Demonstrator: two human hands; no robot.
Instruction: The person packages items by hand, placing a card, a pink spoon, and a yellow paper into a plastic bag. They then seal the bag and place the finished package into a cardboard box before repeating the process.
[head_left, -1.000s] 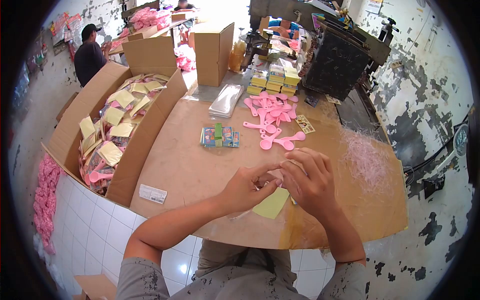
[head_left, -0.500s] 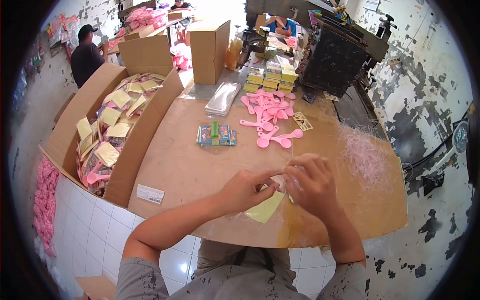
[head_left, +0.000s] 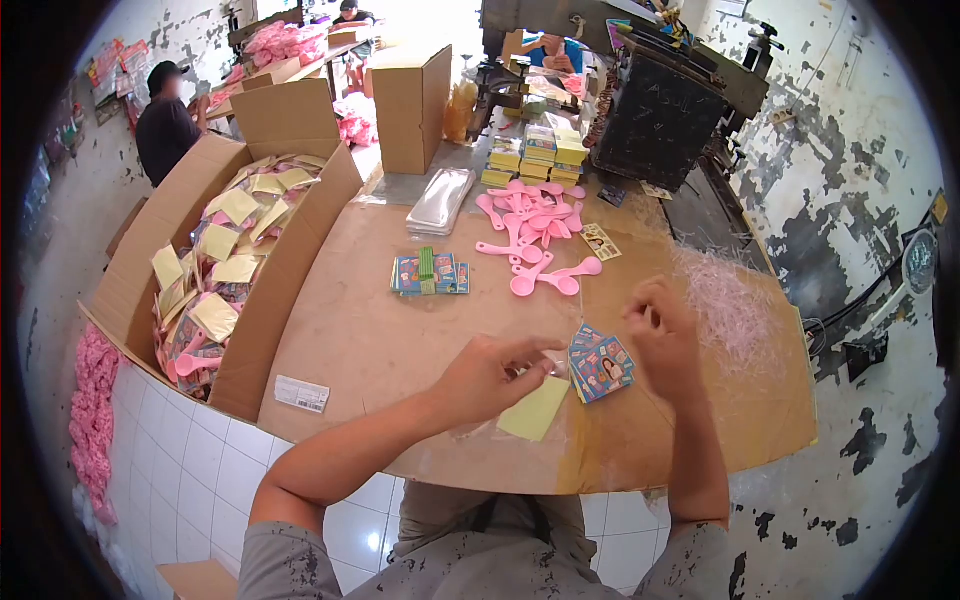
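My left hand (head_left: 490, 378) is curled at the top end of a clear plastic bag (head_left: 560, 369), thumb and forefinger pinching its edge. A pale yellow card (head_left: 533, 410) lies in or under that bag, just below my fingers. To the right, a fanned stack of blue printed cards (head_left: 602, 370) lies on the table. Beyond it my right hand (head_left: 662, 330) is raised with its fingers curled together; whatever they may hold is too small to make out. Several pink measuring spoons (head_left: 535, 222) are heaped farther back.
A cardboard box (head_left: 330, 225) full of packed bags stands at left. Banded cards (head_left: 427, 273), clear bags (head_left: 440, 203) and card stacks (head_left: 538, 152) sit farther back. Thin clear strips (head_left: 735, 310) pile up at right, near a black machine (head_left: 660, 118). People work in the background.
My right hand has moved right and slightly up, away from the left hand, uncovering the blue cards. My left hand has stayed nearly in place by the bag.
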